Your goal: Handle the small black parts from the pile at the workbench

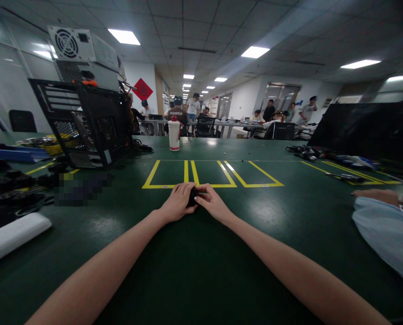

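A small black object (pixel 192 197) is between my two hands on the green table (pixel 201 271), just in front of the yellow tape marks. My left hand (pixel 178 201) is wrapped round its left side, back of the hand up. From the right, the fingertips of my right hand (pixel 212 201) touch it, thumb and fingers pressed close. Most of the object is hidden by my fingers, so what it is cannot be made out.
An open black computer case (pixel 101 128) bears a power supply (pixel 82 47) at the left. Beyond the tape stands a white cup (pixel 174 135). Cables and a white object (pixel 15 234) lie at the left. A co-worker's sleeve (pixel 384 230) is at the right, near a dark monitor (pixel 367 131).
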Demonstrator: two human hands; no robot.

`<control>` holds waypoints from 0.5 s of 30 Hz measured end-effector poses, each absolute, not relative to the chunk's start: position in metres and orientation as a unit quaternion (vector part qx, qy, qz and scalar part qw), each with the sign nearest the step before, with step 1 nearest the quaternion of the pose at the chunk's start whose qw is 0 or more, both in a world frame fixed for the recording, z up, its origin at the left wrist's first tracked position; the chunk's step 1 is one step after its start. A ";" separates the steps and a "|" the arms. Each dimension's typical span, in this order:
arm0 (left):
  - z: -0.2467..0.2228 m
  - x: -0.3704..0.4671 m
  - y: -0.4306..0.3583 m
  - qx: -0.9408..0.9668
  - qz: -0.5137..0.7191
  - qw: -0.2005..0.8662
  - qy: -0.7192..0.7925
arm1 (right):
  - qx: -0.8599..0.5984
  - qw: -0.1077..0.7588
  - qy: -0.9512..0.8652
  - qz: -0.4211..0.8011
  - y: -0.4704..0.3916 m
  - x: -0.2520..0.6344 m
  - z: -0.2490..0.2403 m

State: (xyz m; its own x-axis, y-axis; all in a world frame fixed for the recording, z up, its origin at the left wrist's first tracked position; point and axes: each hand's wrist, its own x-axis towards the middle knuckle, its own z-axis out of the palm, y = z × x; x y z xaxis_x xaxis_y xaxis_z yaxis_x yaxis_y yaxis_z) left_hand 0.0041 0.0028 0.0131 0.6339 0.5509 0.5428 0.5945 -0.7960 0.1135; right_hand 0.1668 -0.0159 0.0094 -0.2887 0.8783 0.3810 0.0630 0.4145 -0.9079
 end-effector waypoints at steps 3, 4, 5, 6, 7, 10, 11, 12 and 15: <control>0.014 0.004 0.002 -0.904 -0.283 0.035 -0.319 | -0.366 0.476 -0.679 0.423 -0.017 0.167 0.012; 0.015 0.004 0.002 -0.904 -0.282 0.034 -0.320 | -0.367 0.473 -0.677 0.428 -0.018 0.167 0.012; 0.015 0.003 0.002 -0.904 -0.281 0.034 -0.320 | -0.363 0.471 -0.676 0.435 -0.018 0.167 0.012; 0.015 0.003 0.002 -0.905 -0.280 0.034 -0.319 | -0.357 0.470 -0.676 0.441 -0.019 0.167 0.012; 0.014 0.003 0.003 -0.905 -0.281 0.034 -0.319 | -0.348 0.471 -0.676 0.447 -0.019 0.167 0.012; 0.013 0.004 0.004 -0.902 -0.288 0.035 -0.319 | -0.329 0.483 -0.674 0.452 -0.018 0.167 0.010; 0.012 0.004 0.005 -0.901 -0.291 0.036 -0.319 | -0.327 0.490 -0.672 0.448 -0.017 0.167 0.008; 0.012 0.004 0.005 -0.901 -0.293 0.036 -0.319 | -0.326 0.495 -0.671 0.445 -0.016 0.166 0.007; 0.011 0.005 0.006 -0.900 -0.298 0.035 -0.316 | -0.328 0.500 -0.671 0.438 -0.013 0.167 0.004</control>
State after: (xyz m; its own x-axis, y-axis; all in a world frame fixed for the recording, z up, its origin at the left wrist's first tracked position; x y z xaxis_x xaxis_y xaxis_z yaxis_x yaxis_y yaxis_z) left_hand 0.0049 0.0059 0.0106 0.6226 0.5477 0.5590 0.5898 -0.7979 0.1249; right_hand 0.1666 -0.0129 0.0044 -0.2842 0.8786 0.3838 0.0015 0.4007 -0.9162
